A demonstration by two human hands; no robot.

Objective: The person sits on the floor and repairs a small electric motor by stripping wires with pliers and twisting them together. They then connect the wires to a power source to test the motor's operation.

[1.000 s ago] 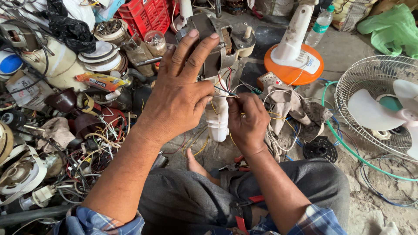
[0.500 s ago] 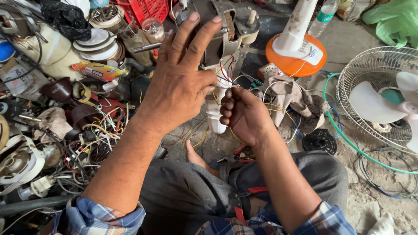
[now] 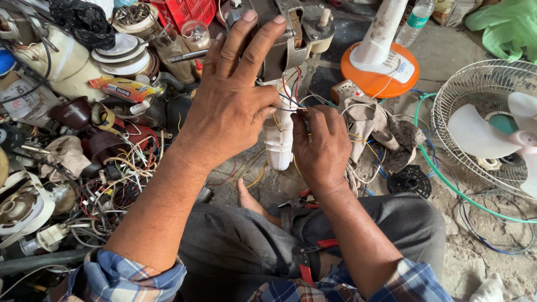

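Note:
My left hand rests over a grey fan motor assembly, fingers spread along its top and thumb side pinching thin wires. A white plastic neck piece hangs below the motor, between my two hands. My right hand sits just right of that white piece, fingertips closed on the coloured wires that come out of the motor. Red, black and yellow strands show between the hands. My palms hide the exact spot of the grip.
A white fan stand on an orange base stands behind. A fan guard with white blades lies at right. Heaps of motor parts and tangled wires fill the left. Red-handled pliers lie near my knee.
My right hand has risen from lower on the white piece to the wires at its top. My left hand stays over the motor, fingers stretched further forward.

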